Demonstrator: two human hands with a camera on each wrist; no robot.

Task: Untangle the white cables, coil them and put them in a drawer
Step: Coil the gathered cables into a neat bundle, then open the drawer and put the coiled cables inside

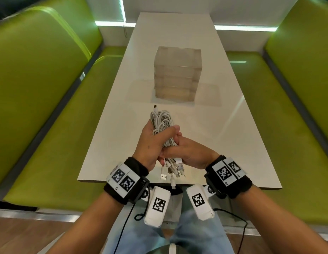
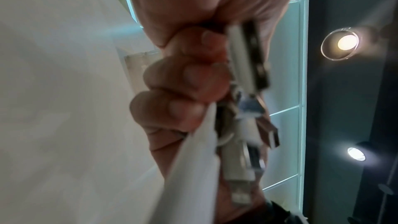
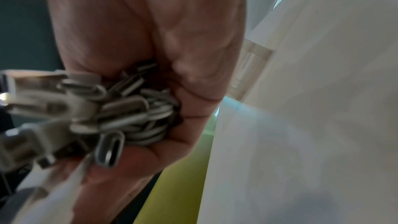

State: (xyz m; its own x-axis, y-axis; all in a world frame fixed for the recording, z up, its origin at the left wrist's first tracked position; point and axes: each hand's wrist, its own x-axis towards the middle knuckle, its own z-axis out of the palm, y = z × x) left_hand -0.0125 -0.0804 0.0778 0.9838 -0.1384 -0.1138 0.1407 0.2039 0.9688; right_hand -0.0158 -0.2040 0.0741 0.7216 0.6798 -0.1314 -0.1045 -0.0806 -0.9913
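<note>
Above the near end of the white table (image 1: 223, 125), on the near side of the clear drawer box (image 1: 176, 76) and well apart from it, the left hand (image 1: 150, 142) and right hand (image 1: 190, 153), pressed together, both clamp one bundle of white cables (image 1: 163, 123), plugs (image 1: 168, 171) dangling below.

Left hand (image 1: 150, 142) at 10 o'clock, fingers (image 2: 185, 77) curled tight, right hand (image 1: 188, 153) at 4 o'clock, clasped against it, both wrists raised
</note>
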